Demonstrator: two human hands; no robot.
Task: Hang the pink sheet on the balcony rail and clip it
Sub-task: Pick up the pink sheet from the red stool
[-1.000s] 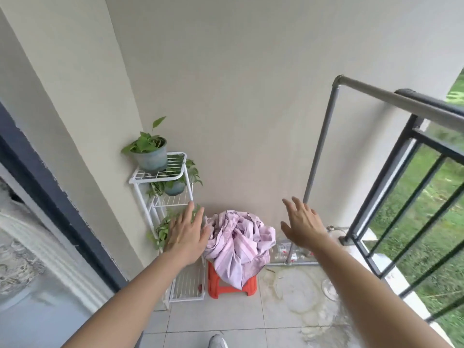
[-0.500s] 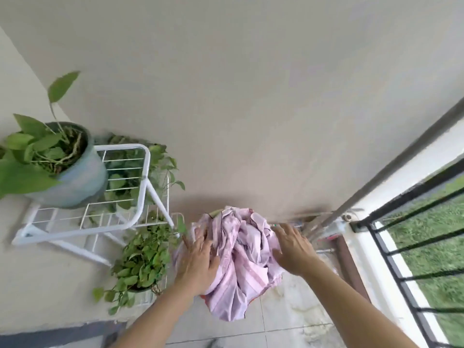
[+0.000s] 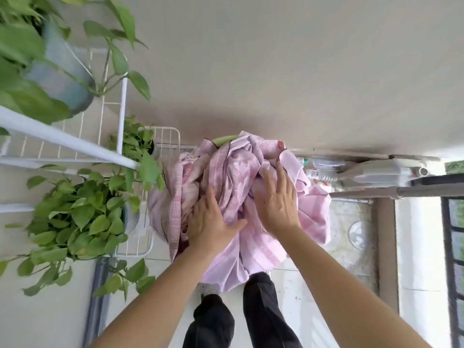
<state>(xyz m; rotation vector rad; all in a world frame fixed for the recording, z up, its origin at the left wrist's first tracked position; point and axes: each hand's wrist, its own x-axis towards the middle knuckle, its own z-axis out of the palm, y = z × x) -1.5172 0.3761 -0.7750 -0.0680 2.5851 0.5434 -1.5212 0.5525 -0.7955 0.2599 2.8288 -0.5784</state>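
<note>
Both hands, left (image 3: 211, 222) and right (image 3: 277, 203), pressed flat on bunched sheet (image 3: 233, 172), fingers spread, gripping nothing.

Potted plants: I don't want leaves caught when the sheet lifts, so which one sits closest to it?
The low plant on the rack's bottom shelf, level with the sheet; the other plant sits up on the top shelf.

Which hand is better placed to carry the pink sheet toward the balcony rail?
Probably the right hand. It lies flat on the pink sheet on the side nearer the balcony rail. The left hand presses the sheet's other side, beside the plant rack.
</note>
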